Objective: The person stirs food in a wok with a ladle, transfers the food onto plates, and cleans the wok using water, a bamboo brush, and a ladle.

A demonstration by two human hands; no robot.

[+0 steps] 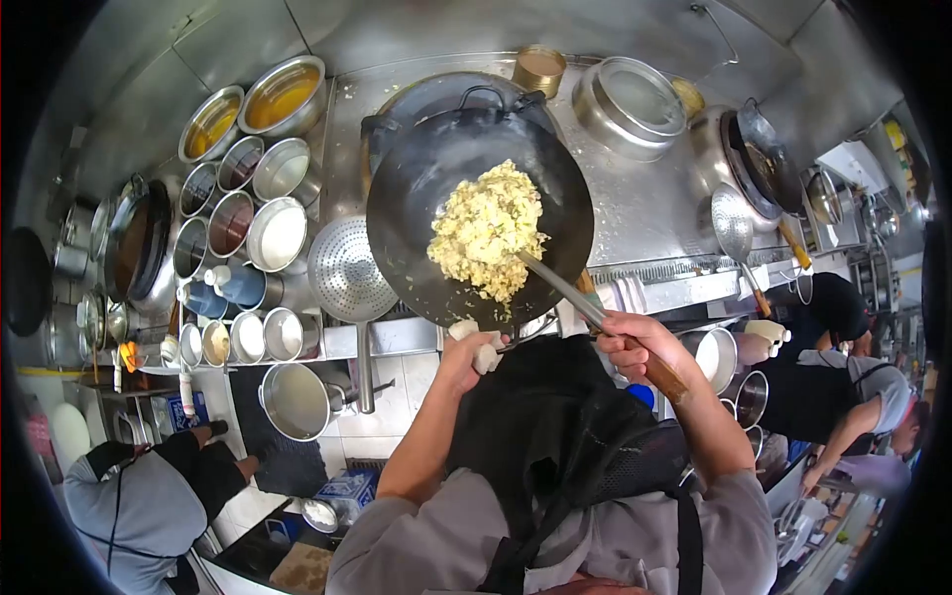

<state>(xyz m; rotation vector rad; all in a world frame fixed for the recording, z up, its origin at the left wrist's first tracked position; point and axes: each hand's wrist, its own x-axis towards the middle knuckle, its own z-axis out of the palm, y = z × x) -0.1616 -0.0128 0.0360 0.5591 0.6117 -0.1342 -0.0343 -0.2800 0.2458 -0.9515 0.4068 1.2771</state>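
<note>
A large dark wok (402,208) is tilted towards me over the stove, with a heap of yellow, grainy food that looks like egg fried rice (491,228) inside. My left hand (459,365) is closed at the wok's near edge, gripping it through a folded white cloth (484,355). The fingers of my right hand (643,349) wrap around a long-handled ladle (575,296) with a wooden grip end. Its metal shaft slants across the wok's rim, and its head is hidden in the food.
A perforated strainer (352,268) lies left of the wok. Beyond it stand several seasoning containers (278,235) and steel bowls of yellow liquid (284,99). A lidded pot (630,107) and a skimmer (732,224) are to the right. Other people work at lower left (139,506) and right (843,397).
</note>
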